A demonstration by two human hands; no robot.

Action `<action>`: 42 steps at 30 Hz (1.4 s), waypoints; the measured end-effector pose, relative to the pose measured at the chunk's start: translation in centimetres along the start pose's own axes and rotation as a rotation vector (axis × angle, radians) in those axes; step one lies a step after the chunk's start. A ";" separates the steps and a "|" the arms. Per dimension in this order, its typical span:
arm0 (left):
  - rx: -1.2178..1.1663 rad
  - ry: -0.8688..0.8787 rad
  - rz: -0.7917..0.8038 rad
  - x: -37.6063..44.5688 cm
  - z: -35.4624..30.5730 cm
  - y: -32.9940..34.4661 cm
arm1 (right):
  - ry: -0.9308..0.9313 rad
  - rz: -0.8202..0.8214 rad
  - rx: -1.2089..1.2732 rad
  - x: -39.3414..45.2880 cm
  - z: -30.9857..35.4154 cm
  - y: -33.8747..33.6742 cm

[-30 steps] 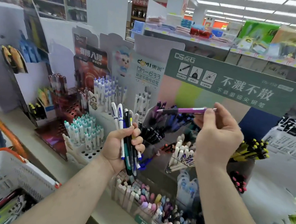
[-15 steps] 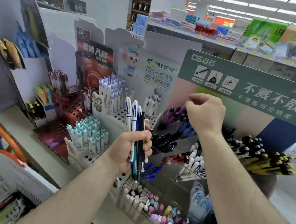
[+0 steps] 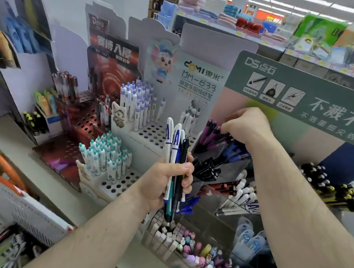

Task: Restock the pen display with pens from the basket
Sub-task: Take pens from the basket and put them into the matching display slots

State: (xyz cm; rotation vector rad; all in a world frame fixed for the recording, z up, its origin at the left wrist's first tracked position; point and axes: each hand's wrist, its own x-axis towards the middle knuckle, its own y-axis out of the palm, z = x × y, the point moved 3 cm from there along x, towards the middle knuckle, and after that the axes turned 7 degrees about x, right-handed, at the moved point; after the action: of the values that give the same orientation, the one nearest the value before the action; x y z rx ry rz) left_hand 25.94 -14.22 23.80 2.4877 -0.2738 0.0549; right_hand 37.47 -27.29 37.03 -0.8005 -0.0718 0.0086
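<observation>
Several pens (image 3: 176, 158) gripped upright in left hand (image 3: 165, 182). Right hand (image 3: 246, 125), fingers curled, at purple pens (image 3: 210, 133) in display compartment; whether it pinches one, cannot tell. Seat pen fully, tips aligned. Basket (image 3: 10, 205) lower left.

Your left hand (image 3: 165, 182) grips a mixed bunch of pens (image 3: 175, 164): white barrels with blue bands and a big white letter A, a black one, a teal-and-white one poking out below. Your right hand (image 3: 245, 125) sits over the purple pens (image 3: 210, 133), with blue pens (image 3: 235, 151) beside them and black pens (image 3: 207, 169) a tier lower. The sign (image 3: 309, 99) above is grey-green with white lettering over pastel pink, lime and mint panels. Left of that, white pens with lilac caps (image 3: 136, 103) and white pens with teal caps (image 3: 105, 156) stand in white perforated trays. The basket (image 3: 14, 209) is white mesh with an orange rim. The dark red display (image 3: 112, 69) carries white characters.
</observation>
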 end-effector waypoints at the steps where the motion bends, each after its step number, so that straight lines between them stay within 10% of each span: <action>1: 0.004 -0.004 -0.002 0.0 0.1 0.1 | 0.001 0.014 -0.023 0.1 0.0 -0.1; 6: 0.053 0.005 -0.046 -0.5 0.5 0.9 | -0.212 -0.194 0.018 -3.9 0.3 -1.7; 15: 0.203 -0.043 -0.093 -2.0 2.7 3.4 | -0.153 0.223 0.508 -10.9 -4.4 3.1; 27: 0.076 -0.091 -0.235 -2.4 3.9 4.2 | 0.021 -0.394 1.065 -11.9 -10.9 -2.4; 42: -0.160 0.151 -0.456 -2.0 3.3 4.6 | 0.120 -0.371 1.338 -11.3 -11.4 -2.0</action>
State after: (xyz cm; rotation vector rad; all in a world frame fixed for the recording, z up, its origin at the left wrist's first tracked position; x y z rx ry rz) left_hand 22.99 -19.38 23.65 2.3135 0.3404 0.0303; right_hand 26.89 -37.26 29.91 0.5577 -0.0814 -0.3139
